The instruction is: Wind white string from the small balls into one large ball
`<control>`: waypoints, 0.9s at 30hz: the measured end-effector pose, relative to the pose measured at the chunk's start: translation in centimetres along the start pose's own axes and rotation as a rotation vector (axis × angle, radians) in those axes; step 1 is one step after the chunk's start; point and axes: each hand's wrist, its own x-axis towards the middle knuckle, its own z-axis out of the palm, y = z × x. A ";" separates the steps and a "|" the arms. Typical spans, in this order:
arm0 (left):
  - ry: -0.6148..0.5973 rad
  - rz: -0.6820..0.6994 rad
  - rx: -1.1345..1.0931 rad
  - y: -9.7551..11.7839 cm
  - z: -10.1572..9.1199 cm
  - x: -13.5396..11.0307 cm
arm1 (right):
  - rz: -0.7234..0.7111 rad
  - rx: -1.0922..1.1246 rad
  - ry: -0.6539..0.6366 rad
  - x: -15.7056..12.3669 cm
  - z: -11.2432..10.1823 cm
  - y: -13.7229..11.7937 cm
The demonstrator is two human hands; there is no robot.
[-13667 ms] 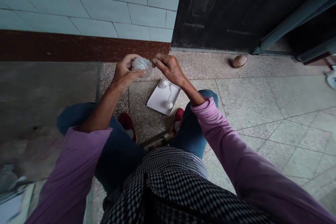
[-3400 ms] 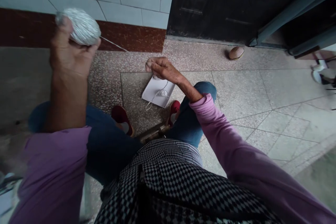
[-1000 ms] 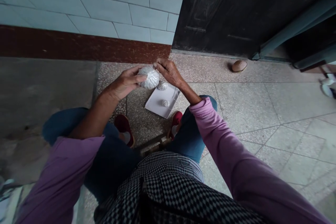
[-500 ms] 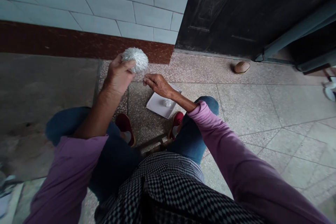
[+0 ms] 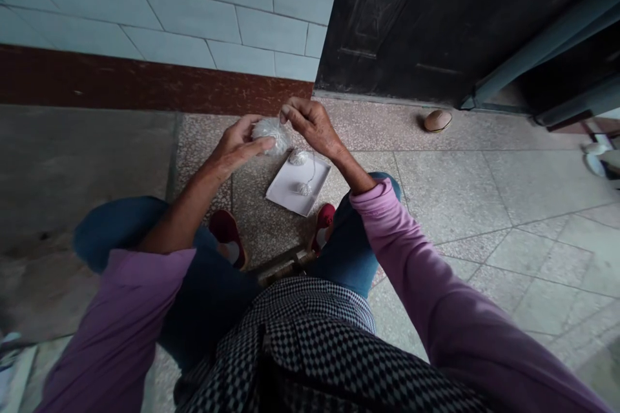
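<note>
A shiny white ball of yarn (image 5: 272,135) is held in my left hand (image 5: 238,147), fingers behind it and thumb across its front. Close to its upper right side, my right hand (image 5: 312,124) is closed in a pinch on a strand of yarn. That thin strand (image 5: 314,168) hangs below the right hand and curves down to the tray. In the shallow white tray (image 5: 285,197) on the floor lie two smaller balls of white yarn, one near the back (image 5: 298,157) and one near the front (image 5: 303,188).
My red shoes (image 5: 225,232) stand on either side of the tray. Ahead is a tiled wall (image 5: 184,19) with a brown base, and a dark door (image 5: 378,26) to its right. A round tan object (image 5: 437,120) lies on the floor by the door.
My left hand has moved right and down with the yarn ball, turning it. The right hand has risen to the ball's upper right, uncovering the tray's second small ball.
</note>
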 end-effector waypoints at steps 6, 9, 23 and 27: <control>-0.138 0.005 -0.074 0.8 0.5 -1.6 | 0.049 -0.025 0.048 0.6 0.2 0.8; -0.135 0.003 -0.160 0.9 0.9 -1.7 | 0.041 0.012 0.067 0.8 1.1 1.2; 0.008 -0.064 -0.307 0.9 2.3 -0.6 | 0.037 0.087 0.002 3.1 2.2 5.3; 0.023 0.005 -0.464 1.6 2.1 -0.2 | 0.017 0.151 0.020 3.4 3.5 6.4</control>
